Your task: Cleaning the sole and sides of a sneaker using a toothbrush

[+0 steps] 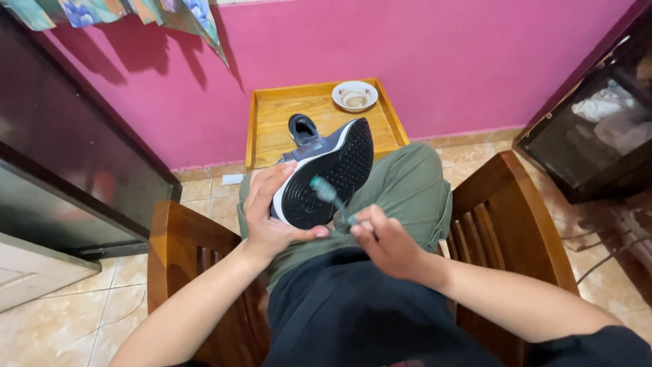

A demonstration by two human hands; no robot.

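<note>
While left hand [268, 217] grips shoe [326, 173], right hand [387, 241] holds, apparently, toothbrush [331, 198].

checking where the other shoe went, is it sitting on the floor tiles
No, the second dark shoe rests on the wooden tray table by the pink wall, near a small bowl.

A pink wall [441, 61] stood ahead, patterned cloth [115, 10] hanging at its top left. Beige floor tiles [61, 319] lay below. Dark cabinets [61, 149] flanked both sides, and a wooden chair [502, 224] filled the foreground.
</note>
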